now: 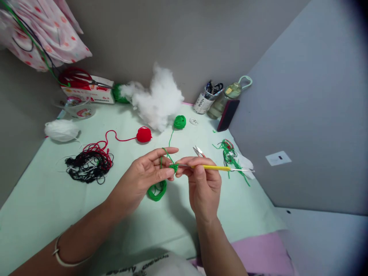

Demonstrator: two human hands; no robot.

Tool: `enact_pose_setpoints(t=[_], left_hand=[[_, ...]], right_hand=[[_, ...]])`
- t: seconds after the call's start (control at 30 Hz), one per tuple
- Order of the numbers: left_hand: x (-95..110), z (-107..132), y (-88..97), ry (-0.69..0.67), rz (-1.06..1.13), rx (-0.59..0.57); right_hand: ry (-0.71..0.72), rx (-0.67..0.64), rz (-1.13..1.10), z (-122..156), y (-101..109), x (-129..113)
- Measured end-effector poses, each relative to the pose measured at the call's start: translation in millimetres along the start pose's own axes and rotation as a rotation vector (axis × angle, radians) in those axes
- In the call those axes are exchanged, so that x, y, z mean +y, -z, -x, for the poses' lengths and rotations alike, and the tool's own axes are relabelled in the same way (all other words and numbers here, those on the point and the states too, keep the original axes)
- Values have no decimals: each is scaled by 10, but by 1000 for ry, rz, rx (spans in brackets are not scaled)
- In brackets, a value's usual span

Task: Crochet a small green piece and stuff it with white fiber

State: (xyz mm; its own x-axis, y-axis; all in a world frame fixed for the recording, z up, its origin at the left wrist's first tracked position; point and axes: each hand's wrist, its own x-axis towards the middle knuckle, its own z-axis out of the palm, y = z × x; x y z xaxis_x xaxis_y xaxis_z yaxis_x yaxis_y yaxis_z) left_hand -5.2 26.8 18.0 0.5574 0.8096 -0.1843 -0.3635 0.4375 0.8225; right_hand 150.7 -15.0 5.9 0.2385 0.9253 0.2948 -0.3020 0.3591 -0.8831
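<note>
My right hand (201,184) is closed on a yellow-handled crochet hook (211,167) held level, its metal tip pointing left into a small green crochet piece (173,166). My left hand (148,174) pinches that green piece between thumb and fingers, with the index finger stretched out and green yarn (169,143) running over it. The strand leads back to a small green yarn ball (179,122). A loose loop of green yarn (156,190) lies on the pale green mat (57,207) under my left hand.
A red yarn ball (143,134), a black and red yarn tangle (89,163), white yarn (61,130), white stuffing (159,97), small snips (198,151), green scraps (230,153), a jar of tools (205,99), a bottle (227,96), a phone (228,115) and a box (90,92) surround the hands. Grey walls stand behind and right.
</note>
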Motion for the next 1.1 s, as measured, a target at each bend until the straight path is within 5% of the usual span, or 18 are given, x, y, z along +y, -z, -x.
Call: enact_pose_setpoints(t=[0.63,1.1], left_hand=[[20,43,26,-102,-164,137],[1,48,-21,-62,-143,98]], right_hand=[[26,-37,66,3,45,-49],[-5,-36,52,12,49,16]])
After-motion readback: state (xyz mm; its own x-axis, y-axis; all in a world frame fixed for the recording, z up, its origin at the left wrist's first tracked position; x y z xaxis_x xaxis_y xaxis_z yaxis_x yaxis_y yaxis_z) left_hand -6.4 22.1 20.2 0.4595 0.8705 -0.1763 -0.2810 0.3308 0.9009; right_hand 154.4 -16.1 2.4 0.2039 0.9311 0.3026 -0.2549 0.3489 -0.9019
